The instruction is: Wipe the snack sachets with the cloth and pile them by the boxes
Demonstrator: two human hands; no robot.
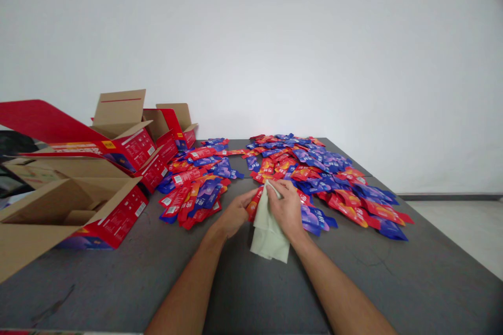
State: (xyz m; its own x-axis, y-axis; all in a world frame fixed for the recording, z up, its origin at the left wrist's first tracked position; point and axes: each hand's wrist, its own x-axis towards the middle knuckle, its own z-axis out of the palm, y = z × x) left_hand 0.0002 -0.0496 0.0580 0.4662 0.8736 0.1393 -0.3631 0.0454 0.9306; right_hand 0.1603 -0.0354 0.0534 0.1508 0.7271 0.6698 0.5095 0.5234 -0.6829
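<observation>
A pale green cloth (270, 235) hangs from my right hand (286, 208), whose fingers are closed on its upper part. My left hand (234, 214) grips the edge of a red packet (254, 204), and the cloth lies against that packet and covers part of it. Just beyond my hands spreads a large heap of red and blue packets (314, 165). A smaller heap of similar packets (200, 196) lies to the left of my left hand.
Several open red cardboard boxes (121, 217) stand along the left side, flaps spread outward. They all rest on a dark grey table (353, 282). A white wall (275, 52) rises behind the table, and pale floor (456, 225) shows past its right edge.
</observation>
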